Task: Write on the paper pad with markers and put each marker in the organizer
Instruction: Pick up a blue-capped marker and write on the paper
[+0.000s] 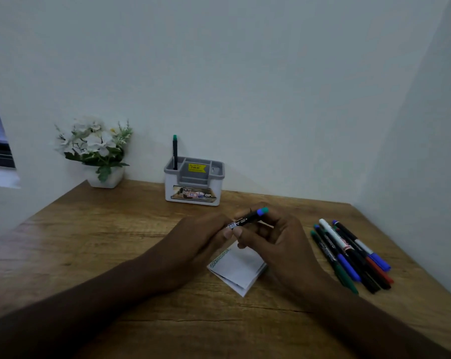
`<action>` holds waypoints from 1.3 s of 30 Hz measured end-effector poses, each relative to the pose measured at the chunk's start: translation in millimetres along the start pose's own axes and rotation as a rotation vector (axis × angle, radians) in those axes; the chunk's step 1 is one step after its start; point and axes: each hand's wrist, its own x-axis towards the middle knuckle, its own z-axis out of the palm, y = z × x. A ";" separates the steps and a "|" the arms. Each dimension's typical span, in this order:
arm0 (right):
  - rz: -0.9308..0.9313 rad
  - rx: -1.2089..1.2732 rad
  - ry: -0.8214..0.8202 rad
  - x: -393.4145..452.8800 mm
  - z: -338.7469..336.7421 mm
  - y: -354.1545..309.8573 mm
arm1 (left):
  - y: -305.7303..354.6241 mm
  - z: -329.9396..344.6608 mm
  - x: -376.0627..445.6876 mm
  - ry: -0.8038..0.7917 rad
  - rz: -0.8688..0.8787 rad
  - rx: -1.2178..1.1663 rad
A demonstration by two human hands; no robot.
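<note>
Here both hands (234, 237) hold marker (247, 218) above pad (238, 268)

Your body in view: two forearms plus two hands, nothing else. Left hand (198, 242), right hand (278, 244). Both forearms bare up to frame edge, no sleeve or cuff visible. Wrists bare: no watch, strap or bracelet showing. Hands bare, no gloves. No ring visible on your fingers that show; some fingers hidden behind others, so can't vouch for those. Fingernails short, unpainted where visible, near middle of frame. Low light, fine detail on your arms unreadable.
</note>
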 end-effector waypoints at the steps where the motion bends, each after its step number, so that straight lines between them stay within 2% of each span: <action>1: -0.021 -0.001 0.003 -0.4 0.0 -0.9 | 0.0 1.9 0.1 0.000 -0.009 0.008; 7: -0.059 -0.058 0.047 -1.7 -0.2 -1.2 | 4.0 2.1 -0.4 -0.020 -0.111 -0.084; 14: -0.054 -0.010 0.084 -1.9 1.5 -1.1 | 5.1 4.7 4.0 0.067 -0.033 0.073; 19: -0.090 -0.023 0.084 -2.7 1.4 -2.1 | 7.3 2.8 4.7 0.085 0.020 -0.039; 23: -0.122 0.090 0.155 -2.1 0.4 -8.6 | 6.8 -11.8 1.9 0.034 -0.090 0.044; 26: -0.033 0.188 0.250 2.7 -7.6 -8.8 | -3.5 -26.1 -2.9 0.023 -0.161 0.141; 30: 0.203 0.208 0.190 10.8 -12.6 5.7 | 0.2 -27.4 -3.4 -0.108 -0.171 0.261; 32: 0.261 0.205 0.188 14.7 -17.0 11.5 | 1.6 -22.0 -3.1 -0.184 -0.152 0.312; 35: 0.312 0.249 0.181 18.3 -29.2 12.5 | 0.2 -20.2 -3.1 -0.218 -0.151 0.297; 36: 0.312 0.215 0.188 19.4 -34.4 12.6 | -0.5 -20.4 -3.5 -0.218 -0.158 0.280; 39: 0.206 -0.119 0.267 22.1 -43.8 10.3 | -1.2 -20.1 -2.8 -0.227 -0.168 0.258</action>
